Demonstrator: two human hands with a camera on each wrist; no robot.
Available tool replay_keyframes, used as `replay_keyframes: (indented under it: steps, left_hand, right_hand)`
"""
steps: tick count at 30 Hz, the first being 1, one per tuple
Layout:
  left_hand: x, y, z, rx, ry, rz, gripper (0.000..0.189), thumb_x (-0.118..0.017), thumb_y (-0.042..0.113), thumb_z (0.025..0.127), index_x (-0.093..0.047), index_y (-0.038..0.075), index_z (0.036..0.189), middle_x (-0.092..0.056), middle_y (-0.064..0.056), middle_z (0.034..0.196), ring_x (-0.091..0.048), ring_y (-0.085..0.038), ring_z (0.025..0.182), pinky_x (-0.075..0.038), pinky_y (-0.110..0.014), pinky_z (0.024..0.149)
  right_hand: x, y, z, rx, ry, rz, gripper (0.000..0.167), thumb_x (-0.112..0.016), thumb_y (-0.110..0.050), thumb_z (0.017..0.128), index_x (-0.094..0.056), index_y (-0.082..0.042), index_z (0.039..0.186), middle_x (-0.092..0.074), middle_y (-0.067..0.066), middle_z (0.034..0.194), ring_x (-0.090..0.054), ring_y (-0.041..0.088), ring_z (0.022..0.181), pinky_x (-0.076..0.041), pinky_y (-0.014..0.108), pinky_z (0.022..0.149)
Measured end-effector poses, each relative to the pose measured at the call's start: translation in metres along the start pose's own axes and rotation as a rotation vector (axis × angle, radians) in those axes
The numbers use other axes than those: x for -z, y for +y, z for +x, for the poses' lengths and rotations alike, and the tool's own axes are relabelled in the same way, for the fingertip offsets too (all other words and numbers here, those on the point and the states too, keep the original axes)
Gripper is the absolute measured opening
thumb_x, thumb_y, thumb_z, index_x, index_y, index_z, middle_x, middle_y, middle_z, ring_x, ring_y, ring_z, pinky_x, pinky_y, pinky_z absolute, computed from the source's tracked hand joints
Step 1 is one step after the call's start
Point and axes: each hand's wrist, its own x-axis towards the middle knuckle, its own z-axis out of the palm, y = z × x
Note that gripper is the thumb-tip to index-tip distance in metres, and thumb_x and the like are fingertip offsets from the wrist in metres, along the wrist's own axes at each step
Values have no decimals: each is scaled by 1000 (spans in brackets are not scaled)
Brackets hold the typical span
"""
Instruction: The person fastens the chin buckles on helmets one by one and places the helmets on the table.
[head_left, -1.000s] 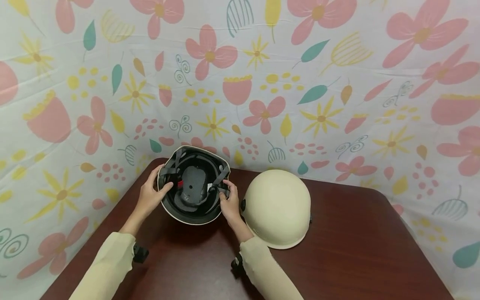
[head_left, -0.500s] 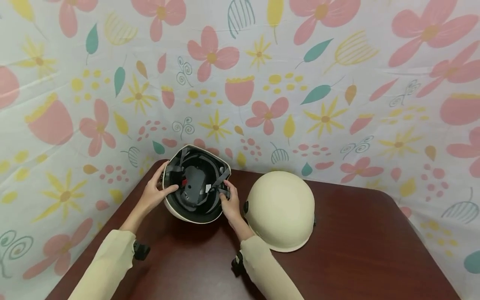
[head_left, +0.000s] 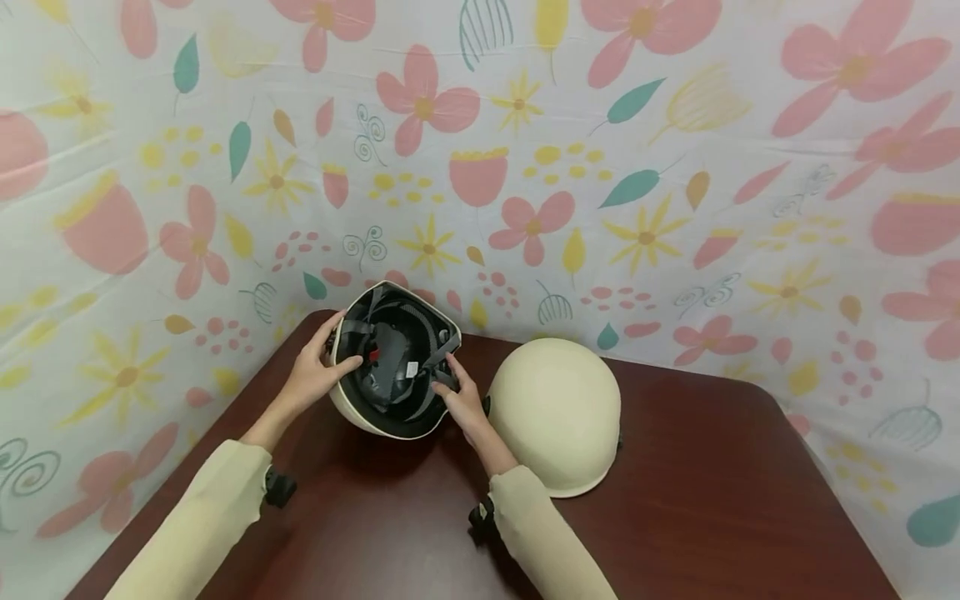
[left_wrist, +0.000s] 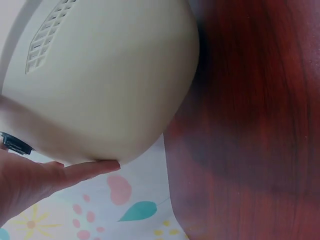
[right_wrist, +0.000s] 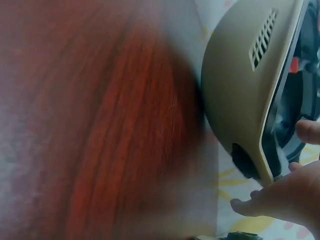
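Observation:
A cream helmet with a black padded lining is tipped so its hollow faces me in the head view. Grey straps and a small red part show inside it. My left hand grips its left side, thumb over the rim; the left wrist view shows a finger along the outer shell. At the opposite side my right hand holds the rim near the strap. In the right wrist view, that hand's thumb reaches to the inside. The shell's vent grid shows there too.
A second cream helmet sits dome up on the dark red-brown table, just right of my right hand. Behind the table's back edge hangs a white flower-patterned cloth. Black wrist cameras are on both sleeves.
The held helmet has turned slightly, and more of its outer left shell shows beneath the rim. Both hands have kept their hold. The second helmet has stayed in place.

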Motion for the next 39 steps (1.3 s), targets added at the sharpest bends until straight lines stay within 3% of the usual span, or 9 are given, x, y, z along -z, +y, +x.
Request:
replay_keyframes:
  steps: [6,10,14,18,24,30,39]
  left_hand:
    - [-6,4,5,-6,-30,8,81,-66,15,93,-18,19,158,-20,-16,162,-38,-42,137,-40,-59,104]
    - [-6,4,3,-8,-15,13,79,-66,16,93,-20,21,157,-21,-15,161,-37,-42,137,-37,-60,106]
    - [-7,4,3,-10,-7,-6,78,-65,16,94,-20,18,157,-22,-16,161,-36,-42,138,-35,-60,108]
    - [-7,7,2,19,-20,-46,79,-64,16,95,-17,21,158,-18,-16,162,-32,-44,141,-34,-62,109]
    - [-12,12,4,22,-44,-51,78,-63,16,95,-16,20,158,-17,-17,162,-27,-44,144,-32,-63,110]
    - [-17,13,6,1,-55,-47,78,-64,15,95,-19,16,158,-18,-17,162,-25,-43,145,-30,-62,112]
    - [-14,15,3,22,-49,-55,81,-66,19,94,-17,22,158,-17,-14,163,-21,-40,148,-24,-62,115]
  right_hand:
    - [0,-6,-25,147,9,-148,62,-61,-20,96,-36,-14,152,-16,22,162,0,47,149,-12,73,112]
    - [-6,-13,-43,259,-92,-204,70,-63,-44,93,-38,-12,151,-17,26,160,3,50,148,-6,75,111]
    - [-12,-16,-56,283,-203,-232,76,-63,-58,88,-43,-16,148,-26,23,158,-7,49,149,-3,74,111]
    - [-21,-18,-65,268,-258,-278,67,-71,-45,87,-50,-18,144,-32,20,156,-13,44,150,0,74,111]
    - [-29,-18,-67,299,-239,-290,48,-73,-18,88,-60,-10,133,-52,15,144,-39,34,142,-2,72,114]
    - [-31,-16,-64,278,-234,-282,42,-70,-17,88,-63,-3,127,-64,12,131,-52,31,131,1,68,116]
    - [-33,-12,-63,285,-244,-237,40,-69,-16,88,-62,-3,126,-64,12,130,-51,31,132,3,68,116]
